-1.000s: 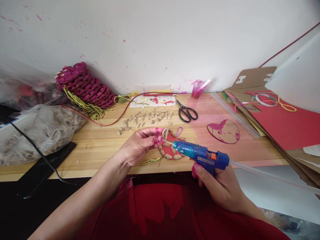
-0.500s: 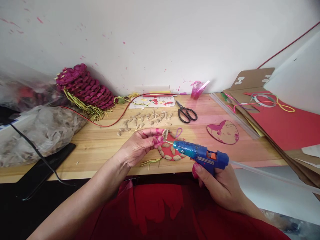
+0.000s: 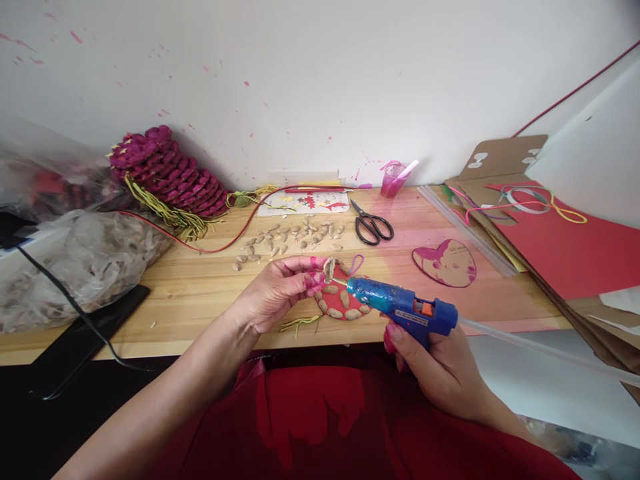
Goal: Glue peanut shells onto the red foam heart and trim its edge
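Note:
Between the fingertips of my left hand (image 3: 280,290) is a peanut shell half (image 3: 329,270), its hollow side turned toward the right. My right hand (image 3: 440,373) is wrapped round the handle of a blue hot glue gun (image 3: 395,303), whose nozzle points left and meets the shell or lies just beside it. A clear glue stick (image 3: 525,348) runs out of the gun's back. Under the shell and nozzle lies a red piece (image 3: 336,311) with several peanut shells on it, partly hidden by the gun and my left fingers. A purple loop (image 3: 357,265) sticks out at its top.
Loose peanut shells (image 3: 285,240) lie scattered behind my left hand. Black scissors (image 3: 373,223), a pink-stained cup (image 3: 393,180) and a paint-marked cardboard heart (image 3: 445,263) are farther right. A magenta shell-covered piece (image 3: 170,173) and plastic bags (image 3: 75,267) stand left; red card (image 3: 565,240) lies right.
The glue gun's nozzle has shifted very slightly against the shell half. Both hands otherwise keep nearly the same place and grip.

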Demonstrator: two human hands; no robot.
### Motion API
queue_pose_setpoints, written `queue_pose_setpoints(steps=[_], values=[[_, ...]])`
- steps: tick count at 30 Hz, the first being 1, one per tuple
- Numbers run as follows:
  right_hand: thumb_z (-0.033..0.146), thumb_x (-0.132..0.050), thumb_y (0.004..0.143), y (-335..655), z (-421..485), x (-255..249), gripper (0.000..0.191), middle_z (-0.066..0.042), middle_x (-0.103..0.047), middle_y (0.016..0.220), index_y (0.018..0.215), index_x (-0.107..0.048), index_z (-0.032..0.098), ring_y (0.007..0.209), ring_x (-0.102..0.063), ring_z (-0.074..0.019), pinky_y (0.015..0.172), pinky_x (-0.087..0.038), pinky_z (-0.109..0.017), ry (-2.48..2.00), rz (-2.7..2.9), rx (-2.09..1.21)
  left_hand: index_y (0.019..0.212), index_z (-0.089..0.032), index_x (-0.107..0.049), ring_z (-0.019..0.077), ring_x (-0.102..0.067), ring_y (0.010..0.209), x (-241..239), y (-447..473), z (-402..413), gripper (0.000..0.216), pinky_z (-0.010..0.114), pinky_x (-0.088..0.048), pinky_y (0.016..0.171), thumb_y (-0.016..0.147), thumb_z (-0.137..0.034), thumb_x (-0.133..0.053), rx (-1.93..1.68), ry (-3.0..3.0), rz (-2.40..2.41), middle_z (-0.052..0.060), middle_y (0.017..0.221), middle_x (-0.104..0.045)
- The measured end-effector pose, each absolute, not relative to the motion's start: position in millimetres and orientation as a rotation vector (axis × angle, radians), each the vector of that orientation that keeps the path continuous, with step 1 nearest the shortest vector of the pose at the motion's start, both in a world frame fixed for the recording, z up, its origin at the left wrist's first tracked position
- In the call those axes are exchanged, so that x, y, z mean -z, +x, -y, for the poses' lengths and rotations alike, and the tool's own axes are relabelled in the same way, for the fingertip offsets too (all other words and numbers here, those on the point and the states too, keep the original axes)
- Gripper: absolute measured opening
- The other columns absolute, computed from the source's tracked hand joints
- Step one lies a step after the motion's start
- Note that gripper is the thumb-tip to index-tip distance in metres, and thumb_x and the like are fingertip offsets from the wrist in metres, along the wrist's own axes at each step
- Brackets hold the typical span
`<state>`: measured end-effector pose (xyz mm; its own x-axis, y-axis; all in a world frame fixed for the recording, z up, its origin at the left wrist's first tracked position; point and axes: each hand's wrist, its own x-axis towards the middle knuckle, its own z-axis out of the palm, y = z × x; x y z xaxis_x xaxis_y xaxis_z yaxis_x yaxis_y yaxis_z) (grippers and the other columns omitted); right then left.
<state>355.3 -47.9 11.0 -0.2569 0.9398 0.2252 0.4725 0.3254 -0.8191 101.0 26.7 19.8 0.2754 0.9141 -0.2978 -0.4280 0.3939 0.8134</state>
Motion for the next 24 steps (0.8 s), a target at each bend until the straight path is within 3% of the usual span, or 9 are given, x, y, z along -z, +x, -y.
queue_pose_setpoints(steps=[8,15,24], values=[[0.034,-0.054,0.101,353.1,46.3,-12.6,0.021,0.002,-0.061,0.059,0.092,-0.068,0.022,0.057,-0.060,-0.0157,0.052,-0.045,-0.027,-1.239,1.870,-0.821,0.084,-0.016,-0.083,0.0078,-0.065,0.063,-18.7,101.3,-27.9,0.035,0.017,-0.053,0.060,0.054,-0.022,-0.100,-1.004,0.682,-0.849,0.003,0.079,-0.077],[0.034,-0.054,0.100,352.7,45.9,-14.4,0.030,-0.001,-0.064,0.066,0.074,-0.062,0.022,0.068,-0.065,-0.0175,0.057,-0.048,-0.027,-1.218,1.867,-0.819,0.086,-0.015,-0.083,0.0083,-0.064,0.062,-16.7,100.4,-28.6,0.034,0.019,-0.052,0.061,0.056,-0.020,-0.098,-1.002,0.679,-0.838,0.003,0.076,-0.076],[0.034,-0.053,0.101,354.0,46.8,-14.0,0.029,0.001,-0.062,0.061,0.077,-0.064,0.022,0.059,-0.059,-0.0148,0.053,-0.045,-0.027,-1.234,1.852,-0.818,0.086,-0.017,-0.083,0.0077,-0.064,0.061,-15.8,102.3,-29.1,0.035,0.019,-0.052,0.062,0.056,-0.021,-0.099,-0.988,0.671,-0.847,0.003,0.075,-0.077]])
